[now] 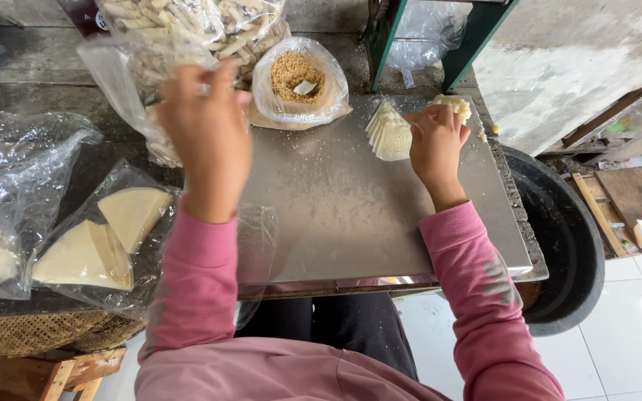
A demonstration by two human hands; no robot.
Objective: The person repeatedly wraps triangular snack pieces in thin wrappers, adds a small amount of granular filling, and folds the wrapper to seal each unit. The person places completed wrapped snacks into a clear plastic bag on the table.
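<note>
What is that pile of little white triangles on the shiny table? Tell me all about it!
The stack of pale triangular wrappers is thin, cream-white sheets, fanned out in overlapping layers. It lies at the far edge of the metal tabletop, among scattered crumbs. The right hand rests against its right side.

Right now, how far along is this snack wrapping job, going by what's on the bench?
Done: a clear bag of finished rolled sticks, which the left hand grips. In hand: the right hand rests on a fanned stack of cut wrappers on the steel tray. Left: crumb filling and bagged wrapper wedges.
</note>
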